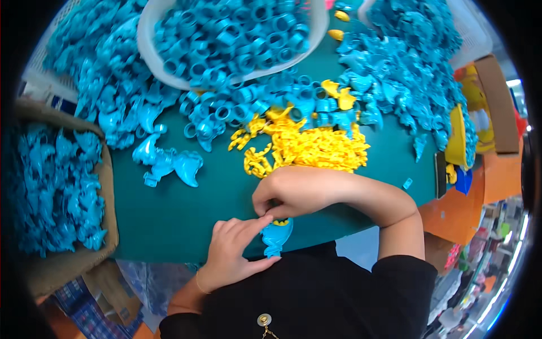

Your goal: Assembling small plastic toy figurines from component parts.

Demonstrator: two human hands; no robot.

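From a distance, I watch a worker's two hands meet over a blue plastic piece (271, 238) at the green table's (169, 223) near edge, directly on the body side of the yellow pile (319, 148). The left hand (230, 251) spreads its thumb and forefinger wide along the piece, a tip at each end. The right hand (299, 192), just in front of the pile, curls its fingers narrowly at the piece's upper end; whether they pinch anything, I cannot tell. A small yellow part (280, 222) shows at that end, so I judge the step in hand to be seating yellow on blue. The next move, as I read it, calls for a steady left hold and a firm, square right-hand press. Left of the pile lies a blue figure (169, 162); beyond the pile stands a white tub (148, 42) of blue rings (228, 38).
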